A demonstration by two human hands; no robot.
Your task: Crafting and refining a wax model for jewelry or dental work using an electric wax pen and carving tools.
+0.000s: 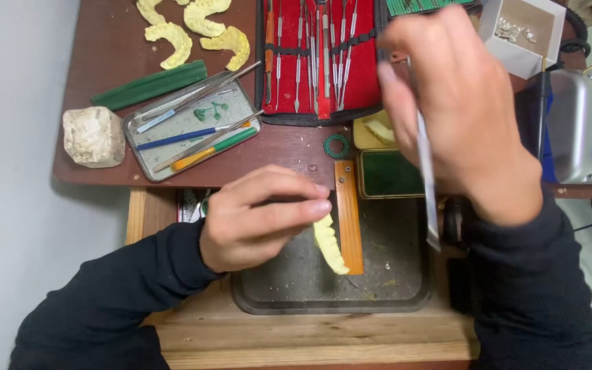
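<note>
left hand (258, 216) grip pinches yellow dental cast (329, 245), likely brittle, light; hold by thick base. right hand (464, 116) grip closed on metal tool (427, 178).

Dental lab bench. Beyond the fingers: yellow jaw casts (196, 31), red case of metal instruments (320, 58) on the worktop (114, 55). Electric control unit (587, 127) to the right.

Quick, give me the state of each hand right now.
Left hand: closed, gripping a yellow dental cast over the dark tray.
Right hand: closed, holding a thin metal instrument, blurred.
</note>
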